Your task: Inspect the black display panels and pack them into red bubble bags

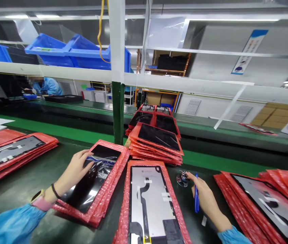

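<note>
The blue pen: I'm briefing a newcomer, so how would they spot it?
On the dark green worktop, look between the nearest central panel stack and the right-hand stack. The blue pen is there in the right hand, slim and near-vertical in the picture. Its straight blue body sets it apart from the round, shiny piece beside it.

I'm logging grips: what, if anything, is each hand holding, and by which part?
Right hand: blue pen, apparently by its upper part; fingertips meet a shiny round piece, grip unclear. Left hand: fingers on dark screen, no grip visible.
</note>
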`<state>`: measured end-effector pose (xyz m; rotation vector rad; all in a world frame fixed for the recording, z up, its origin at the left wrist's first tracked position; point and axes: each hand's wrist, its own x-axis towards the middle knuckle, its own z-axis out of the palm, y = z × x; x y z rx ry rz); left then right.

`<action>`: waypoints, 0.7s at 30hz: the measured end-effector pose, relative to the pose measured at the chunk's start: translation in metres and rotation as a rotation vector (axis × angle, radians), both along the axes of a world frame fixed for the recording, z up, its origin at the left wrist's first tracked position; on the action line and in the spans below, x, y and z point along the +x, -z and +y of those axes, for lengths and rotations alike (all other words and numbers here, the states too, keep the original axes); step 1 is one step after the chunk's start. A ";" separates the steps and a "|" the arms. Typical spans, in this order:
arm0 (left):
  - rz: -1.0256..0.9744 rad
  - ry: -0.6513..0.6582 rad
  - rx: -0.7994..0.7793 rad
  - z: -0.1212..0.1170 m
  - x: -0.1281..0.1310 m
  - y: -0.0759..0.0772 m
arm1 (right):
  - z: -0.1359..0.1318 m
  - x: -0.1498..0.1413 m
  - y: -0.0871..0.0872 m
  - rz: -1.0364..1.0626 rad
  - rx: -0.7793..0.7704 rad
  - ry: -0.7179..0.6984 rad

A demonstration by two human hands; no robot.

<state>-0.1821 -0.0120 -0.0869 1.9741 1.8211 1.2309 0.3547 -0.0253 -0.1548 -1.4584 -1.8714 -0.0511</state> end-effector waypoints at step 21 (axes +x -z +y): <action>-1.149 0.325 -0.940 -0.073 0.141 -0.007 | -0.070 -0.114 -0.041 1.025 -0.698 -0.432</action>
